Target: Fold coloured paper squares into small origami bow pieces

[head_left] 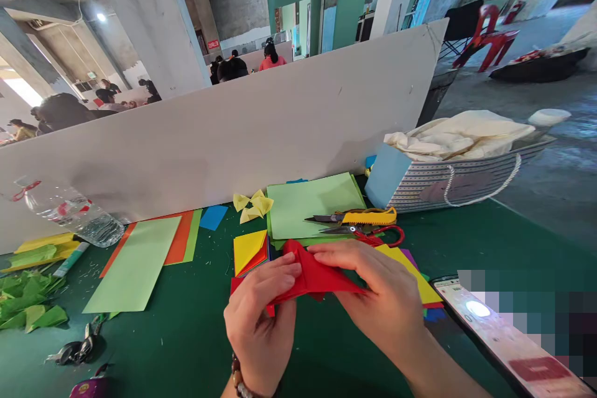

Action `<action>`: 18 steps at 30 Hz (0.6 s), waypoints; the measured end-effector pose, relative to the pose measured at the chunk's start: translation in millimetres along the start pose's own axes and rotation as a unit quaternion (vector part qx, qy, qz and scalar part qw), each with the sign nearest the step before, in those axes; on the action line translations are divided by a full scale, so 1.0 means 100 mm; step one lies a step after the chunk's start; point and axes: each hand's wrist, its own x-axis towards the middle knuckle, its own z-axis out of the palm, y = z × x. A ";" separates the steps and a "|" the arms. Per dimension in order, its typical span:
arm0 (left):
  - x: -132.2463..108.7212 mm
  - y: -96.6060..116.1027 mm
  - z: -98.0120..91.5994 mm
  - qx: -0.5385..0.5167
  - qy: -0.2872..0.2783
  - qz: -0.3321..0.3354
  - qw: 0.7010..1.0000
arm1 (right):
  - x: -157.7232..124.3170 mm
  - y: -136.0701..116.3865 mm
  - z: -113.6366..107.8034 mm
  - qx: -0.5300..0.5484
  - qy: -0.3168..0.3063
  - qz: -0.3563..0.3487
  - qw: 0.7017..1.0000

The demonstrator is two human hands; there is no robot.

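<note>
A folded piece of red paper (310,273) is held between both hands above the green table. My left hand (263,308), with a beaded bracelet at the wrist, pinches its left side. On its right side, my right hand (377,289) grips the paper between thumb and fingers. Just behind the left hand lies a stack of small coloured squares (249,250), yellow on top. More coloured sheets, with a yellow sheet (413,273) uppermost, lie partly under the right hand. A yellow utility knife (368,217) and red-handled scissors (380,236) rest on light green paper (312,205).
A white partition (280,118) borders the table's back. A striped paper bag (457,177) stands back right, and a phone (504,336) lies at right. To the left are a plastic bottle (79,211), green paper scraps (28,298), keys (84,345) and coloured sheets (130,267).
</note>
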 end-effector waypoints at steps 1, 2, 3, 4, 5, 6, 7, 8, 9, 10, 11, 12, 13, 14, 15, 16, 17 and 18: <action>0.01 0.01 0.00 0.001 0.000 0.013 1.000 | 0.01 -0.01 0.00 -0.001 0.008 -0.015 1.000; 0.01 0.01 0.01 0.006 0.002 0.023 1.000 | 0.01 -0.01 0.00 -0.003 0.012 -0.024 1.000; 0.02 0.02 0.01 0.012 0.002 0.033 0.999 | 0.01 -0.01 0.00 -0.005 0.013 -0.028 1.000; 0.03 0.02 0.01 0.016 0.000 0.042 0.999 | 0.00 -0.01 0.01 -0.006 0.012 -0.028 1.000; 0.03 0.02 0.01 0.018 -0.004 0.050 0.999 | 0.00 0.00 0.01 -0.006 0.011 -0.027 1.000; 0.04 0.02 0.00 0.020 -0.010 0.058 0.998 | 0.00 0.01 0.02 -0.007 0.011 -0.027 1.000; 0.05 0.02 0.00 0.021 -0.018 0.066 0.997 | -0.01 0.01 0.02 -0.008 0.011 -0.026 1.000; 0.06 0.01 0.00 0.023 -0.024 0.075 0.997 | -0.01 0.02 0.03 -0.011 0.012 -0.025 1.000; 0.07 0.01 0.00 0.024 -0.028 0.086 0.996 | 0.00 0.02 0.02 -0.014 0.013 -0.022 1.000; 0.07 0.00 0.00 0.024 -0.032 0.098 0.994 | 0.00 0.02 0.02 -0.016 0.014 -0.018 1.000; 0.08 0.00 -0.01 0.023 -0.036 0.109 0.993 | 0.02 0.01 0.01 -0.017 0.015 -0.015 1.000; 0.08 0.00 -0.01 0.021 -0.041 0.118 0.992 | 0.03 0.00 0.01 -0.014 0.015 -0.012 1.000; 0.08 0.00 -0.01 0.019 -0.046 0.125 0.991 | 0.04 -0.01 0.00 -0.009 0.013 -0.010 1.000; 0.08 0.00 -0.01 0.017 -0.051 0.129 0.990 | 0.05 -0.02 -0.01 0.000 0.010 -0.009 1.000; 0.08 0.00 -0.01 0.014 -0.055 0.132 0.990 | 0.06 -0.02 -0.02 0.011 0.006 -0.009 1.000; 0.09 0.01 -0.01 0.010 -0.056 0.133 0.989 | 0.06 -0.03 -0.03 0.022 0.004 -0.009 1.000; 0.09 0.01 -0.01 0.007 -0.056 0.133 0.990 | 0.06 -0.03 -0.03 0.033 0.004 -0.009 0.999; 0.09 0.02 -0.01 0.004 -0.057 0.131 0.990 | 0.06 -0.03 -0.03 0.042 0.004 -0.010 0.999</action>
